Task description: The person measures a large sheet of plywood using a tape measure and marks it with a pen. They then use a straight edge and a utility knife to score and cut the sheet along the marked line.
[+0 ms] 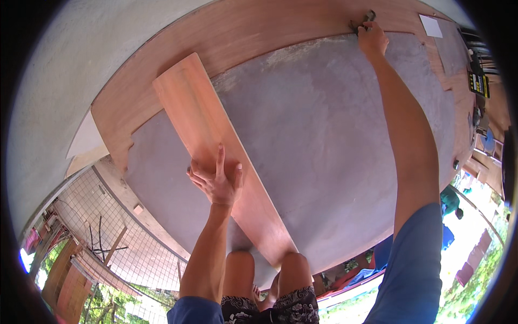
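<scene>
A long reddish-brown wooden plank (202, 121) lies slantwise from the upper left down to my knees. Its near end is by my knees, and the far end overlaps a sheet of brown wood (280, 24). Over the middle of the plank is my left hand (217, 178), fingers apart and index finger stretched out; whether it presses on the wood I cannot tell. My right arm reaches far out to the upper right. There my right hand (373, 40) is closed on a small dark tool (369, 17), whose exact kind is too small to make out.
Grey floor (334, 135) spreads under the plank. A wire mesh panel (121, 229) stands at the lower left, with a small wood block (138, 209) near it. At the far right are a white card (430, 26), a black-and-yellow box (478, 85) and assorted items.
</scene>
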Demonstrator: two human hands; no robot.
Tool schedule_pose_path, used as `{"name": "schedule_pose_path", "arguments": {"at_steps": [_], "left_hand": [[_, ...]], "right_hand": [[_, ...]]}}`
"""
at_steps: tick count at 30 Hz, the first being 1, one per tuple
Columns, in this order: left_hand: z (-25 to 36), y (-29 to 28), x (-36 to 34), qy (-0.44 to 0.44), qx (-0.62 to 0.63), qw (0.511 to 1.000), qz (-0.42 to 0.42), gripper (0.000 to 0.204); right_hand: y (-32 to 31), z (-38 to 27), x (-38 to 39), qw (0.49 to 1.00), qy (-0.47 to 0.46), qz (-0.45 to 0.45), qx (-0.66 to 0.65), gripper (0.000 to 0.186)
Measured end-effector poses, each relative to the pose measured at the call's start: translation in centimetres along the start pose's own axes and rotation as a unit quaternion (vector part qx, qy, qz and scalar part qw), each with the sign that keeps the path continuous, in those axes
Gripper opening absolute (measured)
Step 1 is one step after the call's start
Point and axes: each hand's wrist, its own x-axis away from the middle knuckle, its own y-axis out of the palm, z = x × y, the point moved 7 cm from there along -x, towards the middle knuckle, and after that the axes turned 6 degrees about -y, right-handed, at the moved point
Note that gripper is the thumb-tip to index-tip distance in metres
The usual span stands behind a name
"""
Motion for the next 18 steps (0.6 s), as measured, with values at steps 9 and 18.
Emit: {"name": "schedule_pose_path", "arguments": {"at_steps": [9, 18], "left_hand": [[0.1, 0.0, 0.0, -0.009, -0.035, 0.999, -0.039, 0.071], [0.2, -0.2, 0.0, 0.022, 0.015, 1.0, 0.009, 0.063]], "right_hand": [[-1.8, -6.1, 15.3, 0.821, 0.145, -0.113, -0.541, 0.035], [-3.3, -16.6, 48.3, 0.886, 0.077, -0.105, -0.445, 0.056]]}}
